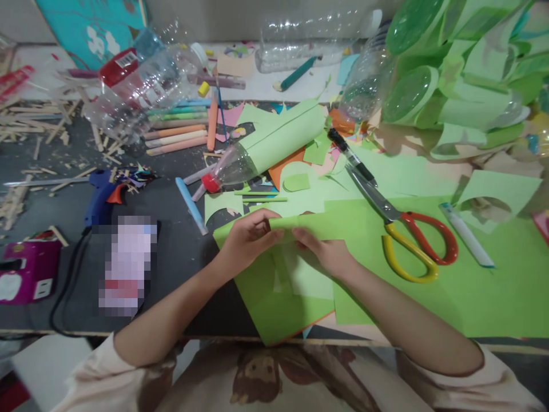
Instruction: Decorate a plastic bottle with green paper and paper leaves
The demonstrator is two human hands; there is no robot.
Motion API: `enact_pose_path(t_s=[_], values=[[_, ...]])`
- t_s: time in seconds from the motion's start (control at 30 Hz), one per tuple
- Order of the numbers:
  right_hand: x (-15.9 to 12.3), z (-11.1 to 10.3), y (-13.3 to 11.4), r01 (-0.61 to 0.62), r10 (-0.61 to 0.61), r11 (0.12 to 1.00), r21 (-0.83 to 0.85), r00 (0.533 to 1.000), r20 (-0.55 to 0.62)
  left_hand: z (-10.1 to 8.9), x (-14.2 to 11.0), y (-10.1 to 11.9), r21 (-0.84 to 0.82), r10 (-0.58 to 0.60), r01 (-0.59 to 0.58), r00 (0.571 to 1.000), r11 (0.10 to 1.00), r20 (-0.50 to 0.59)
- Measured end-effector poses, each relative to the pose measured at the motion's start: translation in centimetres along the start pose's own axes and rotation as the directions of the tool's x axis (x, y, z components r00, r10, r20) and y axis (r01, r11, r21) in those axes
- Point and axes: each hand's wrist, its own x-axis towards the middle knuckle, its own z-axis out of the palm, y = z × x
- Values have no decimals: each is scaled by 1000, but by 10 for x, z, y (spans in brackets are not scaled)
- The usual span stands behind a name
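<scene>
Between my left hand [253, 237] and my right hand [317, 246], a strip of bright green paper [321, 224] is pinched at its edge, thumbs toward me. Fingers of both hands curl behind it and are partly hidden. Below them lie larger green paper sheets [274, 320], with a paler piece on top. Just beyond, a clear plastic bottle [240, 163] with a red cap lies on its side, wrapped in light green paper [287, 134]. Right of my right hand rest scissors [390, 214] with red and yellow handles, and a black pen [351, 157] touches their blades.
A blue glue gun [100, 191], a phone [128, 266] and a purple box [30, 269] lie at left. Clear bottles [154, 80], markers [178, 137] and wooden sticks stand along the back. Green-papered bottles [472, 86] pile up at right, near a white-and-blue pen [467, 234].
</scene>
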Motion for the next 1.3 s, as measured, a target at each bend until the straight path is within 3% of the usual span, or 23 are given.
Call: enact_pose_path(t_s=[0.17, 0.47, 0.83, 1.13, 1.3], values=[[2, 1, 0, -315, 316, 949, -18, 949, 4, 0, -1, 3, 26, 18, -18, 1000, 999, -13], [3, 0, 1, -258, 258, 966, -12, 966, -25, -1, 1, 2, -1, -90, 90, 993, 996, -70], [4, 0, 1, -234, 233, 970, -64, 972, -19, -2, 1, 4, -4, -106, 106, 991, 994, -80], [4, 0, -3, -337, 336, 936, -99, 942, -27, -3, 2, 1, -7, -89, 89, 995, 996, -54], [4, 0, -3, -266, 265, 958, -110, 964, -25, -1, 2, 4, -41, -93, 90, 994, 995, -52]])
